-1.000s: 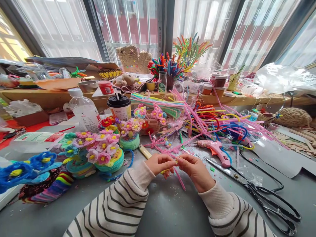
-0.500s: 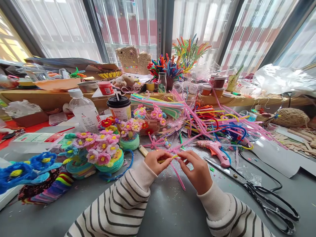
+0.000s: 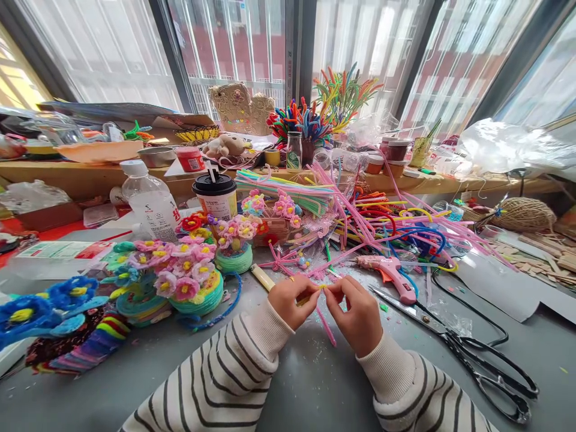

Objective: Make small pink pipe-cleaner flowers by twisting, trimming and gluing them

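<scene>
My left hand and my right hand meet above the middle of the grey table. Both pinch a short yellow pipe cleaner, thumb against fingers, and much of it is hidden in the left palm. Below and behind the hands lies a pink pipe cleaner, its near end showing between them. Just past the fingers rests a pink star-shaped bunch of pipe cleaners. A cream-handled tool lies beside my left hand, partly covered by it.
Black-handled scissors and a pink glue gun lie to the right. Pipe-cleaner flower pots crowd the left, near a plastic bottle and a lidded cup. Loose pipe cleaners heap up behind.
Both hands have drawn closer together, and the fingertips now nearly meet on the yellow pipe cleaner. Less of it shows between them. The view has shifted slightly.
</scene>
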### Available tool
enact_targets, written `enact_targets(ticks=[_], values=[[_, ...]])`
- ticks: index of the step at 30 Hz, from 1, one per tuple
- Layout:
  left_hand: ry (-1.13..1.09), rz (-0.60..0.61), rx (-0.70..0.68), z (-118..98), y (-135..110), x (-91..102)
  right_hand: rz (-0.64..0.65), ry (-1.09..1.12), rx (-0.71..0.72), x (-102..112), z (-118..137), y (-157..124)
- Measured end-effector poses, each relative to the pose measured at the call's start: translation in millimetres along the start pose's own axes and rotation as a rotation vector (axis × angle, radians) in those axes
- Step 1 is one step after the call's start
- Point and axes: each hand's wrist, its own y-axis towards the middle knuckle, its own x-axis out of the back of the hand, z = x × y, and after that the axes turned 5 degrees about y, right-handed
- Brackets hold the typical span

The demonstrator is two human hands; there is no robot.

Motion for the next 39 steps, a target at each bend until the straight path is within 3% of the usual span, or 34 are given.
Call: enact_targets(ticks=[3,8,11,15,23,31,39], values=[[0.048,0.002,-0.047,1,-1,-0.7,0.074,0.159,-0.152,2,-1,3],[0.106,-0.056,-0.135,11,0,1.1,0.328,0.681,-0.497,8,-10,12],[0.136,-0.129,-0.199,12,1,2.0,0.372,0.951,-0.678,7,-13,13],[0.106,-0.131,-0.231,7,1,2.2,0.379,1.184,-0.818,5,-11,11],[-0.085,-0.074,-0.031,-6,-3,-0.6,0.385,1.343,-0.811,1,-15,5],[-0.314,0.017,0.149,-7,-3,-2.4,0.299,1.463,-0.665,-4,-8,5],[-0.632,0.098,0.278,-7,-4,-10.7,0.253,1.519,-0.692,-11,-7,1]])
